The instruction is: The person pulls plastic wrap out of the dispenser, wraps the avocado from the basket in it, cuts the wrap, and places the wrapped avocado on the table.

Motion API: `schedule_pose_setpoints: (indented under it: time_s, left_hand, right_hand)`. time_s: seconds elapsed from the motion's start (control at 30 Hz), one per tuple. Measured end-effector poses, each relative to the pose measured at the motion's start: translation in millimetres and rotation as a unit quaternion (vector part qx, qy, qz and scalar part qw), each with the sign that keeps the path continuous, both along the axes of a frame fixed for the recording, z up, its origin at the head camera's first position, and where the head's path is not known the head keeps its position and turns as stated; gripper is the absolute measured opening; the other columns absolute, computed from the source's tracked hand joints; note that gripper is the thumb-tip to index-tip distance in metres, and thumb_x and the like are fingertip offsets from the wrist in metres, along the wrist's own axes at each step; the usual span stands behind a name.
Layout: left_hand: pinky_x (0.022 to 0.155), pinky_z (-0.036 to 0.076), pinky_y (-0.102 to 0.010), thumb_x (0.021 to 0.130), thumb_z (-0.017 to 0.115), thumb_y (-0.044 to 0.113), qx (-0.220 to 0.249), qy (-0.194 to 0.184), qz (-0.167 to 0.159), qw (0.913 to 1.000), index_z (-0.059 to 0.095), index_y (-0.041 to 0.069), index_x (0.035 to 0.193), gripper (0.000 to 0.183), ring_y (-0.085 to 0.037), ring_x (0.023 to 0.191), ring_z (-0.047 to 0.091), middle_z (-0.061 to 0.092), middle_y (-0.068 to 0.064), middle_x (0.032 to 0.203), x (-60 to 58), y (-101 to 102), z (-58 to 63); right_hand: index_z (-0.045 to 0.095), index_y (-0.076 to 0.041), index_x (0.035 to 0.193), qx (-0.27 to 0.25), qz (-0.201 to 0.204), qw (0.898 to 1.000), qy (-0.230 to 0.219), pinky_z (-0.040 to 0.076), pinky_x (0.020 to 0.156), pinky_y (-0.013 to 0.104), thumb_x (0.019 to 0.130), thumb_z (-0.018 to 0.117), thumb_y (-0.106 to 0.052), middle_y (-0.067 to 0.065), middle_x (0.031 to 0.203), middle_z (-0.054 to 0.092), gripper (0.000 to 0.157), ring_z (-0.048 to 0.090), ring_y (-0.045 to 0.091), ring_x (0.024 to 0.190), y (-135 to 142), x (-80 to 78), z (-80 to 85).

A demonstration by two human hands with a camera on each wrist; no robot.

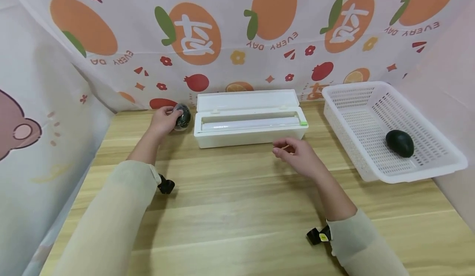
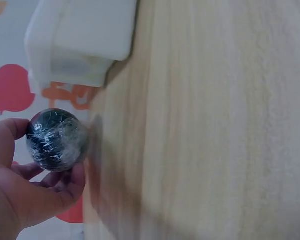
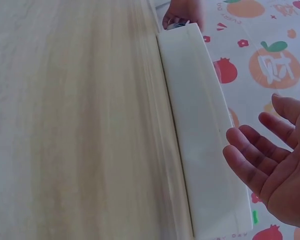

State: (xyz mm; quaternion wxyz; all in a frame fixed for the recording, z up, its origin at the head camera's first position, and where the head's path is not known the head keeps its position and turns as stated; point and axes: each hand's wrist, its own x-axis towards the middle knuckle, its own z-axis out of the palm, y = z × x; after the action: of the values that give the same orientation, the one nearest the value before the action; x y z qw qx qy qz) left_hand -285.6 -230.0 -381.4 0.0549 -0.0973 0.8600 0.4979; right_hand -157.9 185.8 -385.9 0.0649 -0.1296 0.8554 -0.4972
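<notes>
The left hand (image 1: 163, 121) is gripping a dark ball (image 1: 183, 117); an open white box (image 1: 248, 137) is standing right of its fingers. The right hand (image 1: 298, 157) is hovering, a basket (image 1: 343, 144) sitting right of its fingertips.

White box (image 1: 248, 136) blocks rear (front tabletop (image 1: 230, 210) passable).

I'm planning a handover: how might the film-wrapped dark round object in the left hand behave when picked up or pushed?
The wrapped object would probably roll if pushed, being rounded. Its glossy, wrinkled film may feel slippery. It seems fairly firm, with no dent visible where the left hand grips it.
</notes>
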Motion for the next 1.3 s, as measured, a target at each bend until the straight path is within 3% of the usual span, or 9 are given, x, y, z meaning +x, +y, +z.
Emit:
schedule_pose_setpoints:
  time_s: [0.1,0.2,0.47,0.93,1.3]
  left_hand:
    - [0.104,0.045,-0.043,0.1,0.048,0.044,-0.012,0.007,0.011,0.9998,0.029,0.0,0.152,0.07,-0.032,0.135,0.041,0.037,-0.024,0.152,-5.2,-2.0,-7.7]
    - [0.113,0.035,-0.046,0.1,0.044,0.049,-0.026,0.013,0.026,0.9993,0.029,0.0,0.152,0.072,-0.033,0.139,0.036,0.035,-0.023,0.153,-7.2,-4.9,-13.2]
    - [0.099,0.046,-0.047,0.098,0.036,0.062,-0.004,0.014,0.026,0.9995,0.03,0.003,0.153,0.08,-0.034,0.128,0.045,0.036,-0.022,0.152,-8.3,-8.9,-19.0]
    - [0.118,0.025,-0.05,0.094,0.052,0.056,-0.058,0.032,0.007,0.9978,0.024,-0.005,0.152,0.088,-0.039,0.142,0.031,0.03,-0.027,0.154,-10.5,-14.3,-23.4]
    - [0.118,0.024,-0.052,0.092,0.053,0.061,-0.081,0.023,0.002,0.9964,0.012,-0.003,0.155,0.099,-0.04,0.144,0.028,0.024,-0.028,0.157,-8.0,-13.5,-22.2]
  right_hand:
    - [0.066,-0.008,0.12,0.004,0.006,1.0,0.009,0.056,0.075,0.035,0.096,0.064,-0.036,0.0,0.104,0.071,0.037,0.066,0.018,0.093,0.7,-0.2,-4.1]
    - [0.066,-0.008,0.12,0.006,0.011,1.0,0.016,0.055,0.074,0.034,0.096,0.064,-0.036,0.001,0.105,0.071,0.037,0.066,0.018,0.092,0.7,-0.4,-7.3]
    - [0.067,-0.009,0.121,0.009,0.013,1.0,0.017,0.055,0.074,0.037,0.096,0.063,-0.037,-0.001,0.106,0.071,0.038,0.065,0.018,0.091,-0.8,-2.2,-8.9]
    - [0.067,-0.013,0.119,0.023,0.013,1.0,0.014,0.053,0.074,0.04,0.096,0.062,-0.044,-0.004,0.103,0.07,0.04,0.063,0.019,0.092,-3.0,-8.3,-8.9]
    - [0.068,-0.013,0.118,0.058,0.0,0.998,0.032,0.053,0.073,0.038,0.096,0.061,-0.043,-0.004,0.101,0.07,0.038,0.062,0.018,0.091,-0.4,-17.8,-3.1]
